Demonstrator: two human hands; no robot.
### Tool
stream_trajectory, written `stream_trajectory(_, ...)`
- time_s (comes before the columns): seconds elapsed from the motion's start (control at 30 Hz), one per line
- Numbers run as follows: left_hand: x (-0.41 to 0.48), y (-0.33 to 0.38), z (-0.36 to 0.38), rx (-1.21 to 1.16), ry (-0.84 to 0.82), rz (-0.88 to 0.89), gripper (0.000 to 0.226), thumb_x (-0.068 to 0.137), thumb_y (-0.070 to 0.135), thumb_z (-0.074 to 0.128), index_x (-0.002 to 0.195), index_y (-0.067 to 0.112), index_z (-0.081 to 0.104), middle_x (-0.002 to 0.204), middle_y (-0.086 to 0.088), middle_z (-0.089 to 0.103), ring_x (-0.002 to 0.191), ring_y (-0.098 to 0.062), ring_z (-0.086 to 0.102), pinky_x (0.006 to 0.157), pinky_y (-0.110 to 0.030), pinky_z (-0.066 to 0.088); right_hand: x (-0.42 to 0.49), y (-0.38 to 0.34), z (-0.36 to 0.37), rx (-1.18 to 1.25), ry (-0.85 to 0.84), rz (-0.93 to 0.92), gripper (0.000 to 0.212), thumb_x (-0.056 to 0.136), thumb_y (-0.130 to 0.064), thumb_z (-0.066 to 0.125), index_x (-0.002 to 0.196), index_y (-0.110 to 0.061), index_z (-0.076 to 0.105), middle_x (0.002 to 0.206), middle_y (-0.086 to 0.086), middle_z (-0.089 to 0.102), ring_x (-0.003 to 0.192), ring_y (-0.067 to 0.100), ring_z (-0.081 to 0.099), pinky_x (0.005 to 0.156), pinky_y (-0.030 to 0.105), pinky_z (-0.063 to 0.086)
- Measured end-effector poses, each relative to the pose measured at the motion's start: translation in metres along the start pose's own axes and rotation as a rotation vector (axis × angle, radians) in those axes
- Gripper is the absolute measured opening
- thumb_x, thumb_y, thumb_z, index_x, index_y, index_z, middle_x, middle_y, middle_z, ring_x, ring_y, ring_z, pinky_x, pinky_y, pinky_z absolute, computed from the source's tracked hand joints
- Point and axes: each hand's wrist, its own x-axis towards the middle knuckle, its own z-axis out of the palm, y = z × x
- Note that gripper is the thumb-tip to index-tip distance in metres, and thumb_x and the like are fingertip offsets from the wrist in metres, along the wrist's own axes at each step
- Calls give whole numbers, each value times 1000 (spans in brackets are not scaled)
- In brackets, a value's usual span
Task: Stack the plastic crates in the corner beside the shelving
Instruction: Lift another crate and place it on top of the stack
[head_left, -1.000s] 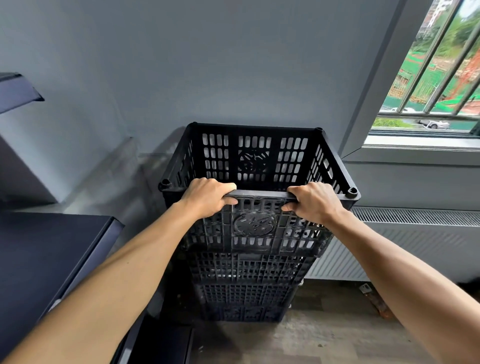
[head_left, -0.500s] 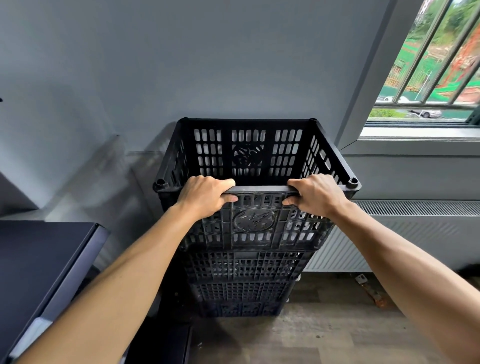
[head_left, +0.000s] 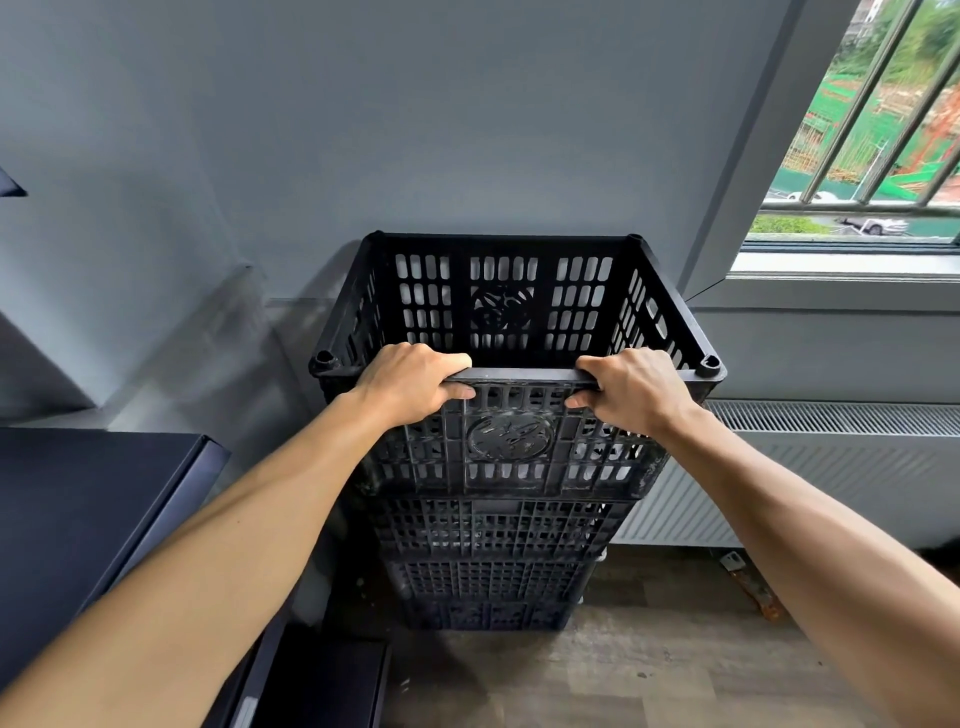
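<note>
Soft daylight from the window at right, faint shadows on the wall, sharp focus, wide-angle bending at edges

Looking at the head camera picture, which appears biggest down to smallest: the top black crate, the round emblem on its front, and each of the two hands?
1. the top crate
2. the left hand and the right hand: they look alike, so no ranking
3. the round emblem, somewhat smaller than either hand

a grey-blue wall fills twelve o'clock. at two o'clock a barred window lets in daylight over a pale sill; below it, at three, runs a white radiator. dark shelving sits at nine. wood-look floor lies at five.
</note>
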Motion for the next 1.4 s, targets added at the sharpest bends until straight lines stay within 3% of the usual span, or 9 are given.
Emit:
stream_trajectory(0.4,-6,-10,3,15,46,19,44,89,60,51,105,21,62,55,4,55,53,-17,56,60,-32,47,0,-7,7,-59,45,-40,38,93,-56,48,104,-21,57,77,-3,70,65,24,65,55,29,43)
stream_trajectory(0.63,-4,-12,4,-16,48,-7,43,89,60,53,106,22,62,58,2,59,56,-19,58,60,-29,37,7,-4,5,-43,37,-62,39,91,-59,50,98,-21,57,66,-3,63,56,22,60,53,29,45)
stream_trajectory(0.77,-6,-13,6,-38,24,-17,44,89,61,50,109,23,61,61,2,61,59,-19,60,65,-32,46,6,-6,4,-40,38,-60,39,91,-59,51,99,-21,58,59,-9,50,53,18,49,54,28,44)
stream_trajectory(0.97,-12,-13,9,-29,24,-6,38,91,59,50,101,24,59,59,3,58,56,-18,57,63,-32,46,4,-6,2,-9,19,-77,42,89,-61,53,103,-22,60,63,-9,57,55,17,52,58,30,51)
stream_trajectory(1.1,-8,-12,7,-5,37,-6,40,91,61,48,106,25,59,62,4,59,59,-19,58,65,-34,48,6,-6,-4,-5,11,-66,40,89,-60,55,102,-23,61,57,-12,44,53,17,49,57,30,49)
stream_trajectory(1.23,-6,-11,7,18,57,-12,43,91,61,47,108,24,60,62,3,60,59,-20,58,62,-31,42,7,-4,-5,7,2,-68,39,88,-61,56,97,-23,59,59,-9,53,56,20,59,59,32,53)
stream_trajectory(1.4,-4,-10,6,5,46,-5,45,91,61,47,110,23,60,66,2,63,63,-21,61,63,-32,43,7,-3,-6,18,9,-65,38,88,-59,57,94,-22,59,60,-6,55,53,19,54,58,32,51)
